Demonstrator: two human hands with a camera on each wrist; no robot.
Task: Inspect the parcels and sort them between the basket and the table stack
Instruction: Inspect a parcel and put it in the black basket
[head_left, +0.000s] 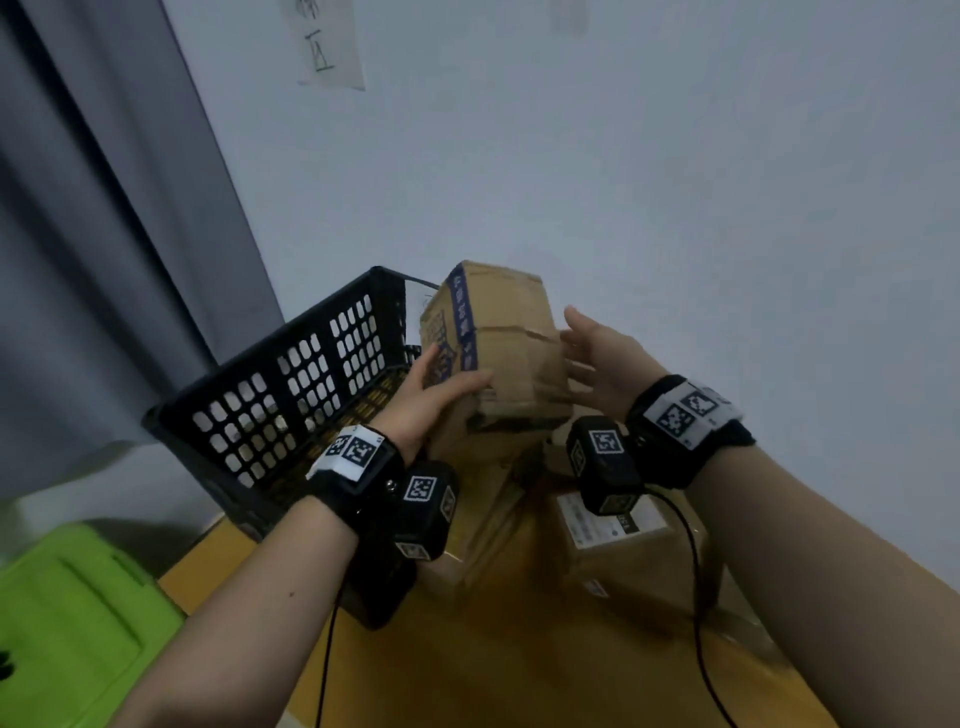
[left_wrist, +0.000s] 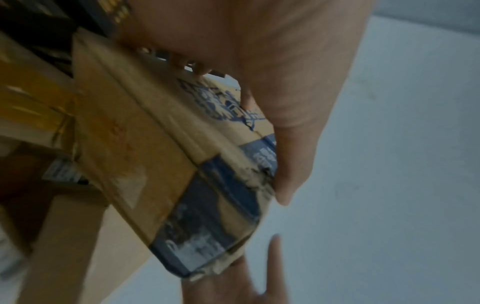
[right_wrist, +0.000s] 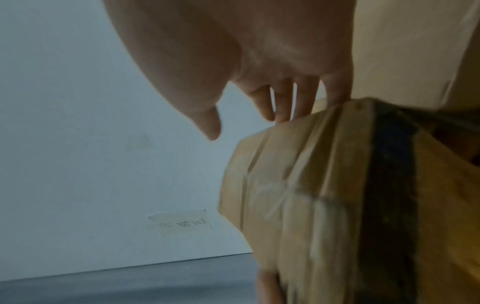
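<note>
I hold a brown cardboard parcel (head_left: 498, 338) with blue printed tape, tilted in the air above the table (head_left: 467, 665). My left hand (head_left: 447, 374) grips its lower left corner, with the thumb across the front and the fingers on the left face. In the left wrist view the thumb (left_wrist: 285, 174) lies along the taped edge of the parcel (left_wrist: 161, 156). My right hand (head_left: 574, 345) is open with spread, straight fingers at the parcel's right side. In the right wrist view its fingertips (right_wrist: 283, 115) touch the parcel's (right_wrist: 311, 195) edge. The black slotted basket (head_left: 291, 384) stands just left of the parcel.
More cardboard parcels lie on the wooden table under my hands: one with a white label (head_left: 618, 540) and a stack (head_left: 478, 519) beside the basket. A green plastic object (head_left: 78, 603) sits low on the left. A grey curtain (head_left: 104, 260) and a pale wall stand behind.
</note>
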